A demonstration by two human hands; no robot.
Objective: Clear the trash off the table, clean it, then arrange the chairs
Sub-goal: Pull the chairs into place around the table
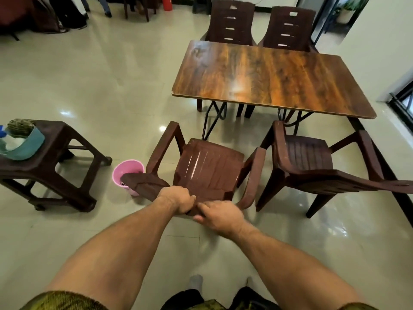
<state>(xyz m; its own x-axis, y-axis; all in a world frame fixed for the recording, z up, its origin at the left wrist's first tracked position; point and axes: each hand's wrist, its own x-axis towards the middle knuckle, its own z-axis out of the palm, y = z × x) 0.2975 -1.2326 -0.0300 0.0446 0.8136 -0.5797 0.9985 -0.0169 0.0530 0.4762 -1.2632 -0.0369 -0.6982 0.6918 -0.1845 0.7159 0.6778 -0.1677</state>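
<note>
Both hands grasp the top of a brown plastic chair's backrest from behind. The left hand (176, 199) curls over the rail, knuckles up. The right hand (220, 217) sits just beside it, fingers wrapped round the edge.

The chair (207, 168) stands on the pale tiled floor (89, 74), facing the near long side of the worktop (268, 79), its seat apart from the worktop's edge. To its right, a second chair (308, 155) of the same make faces the same side and sits closer in.

Across the glossy wood-grain worktop, the far left chair (231, 23) and the far right chair (289, 27) are drawn up to the opposite side, their slotted backrests rising above the top.

A pink bucket (126, 173) stands on the floor just beside the held chair's left arm, partly hidden by the backrest. Further left, a brown stool (55, 153) carries a teal basin (26, 146) with a striped cloth bundled in it; what else it holds at the frame's edge cannot be made out
</note>
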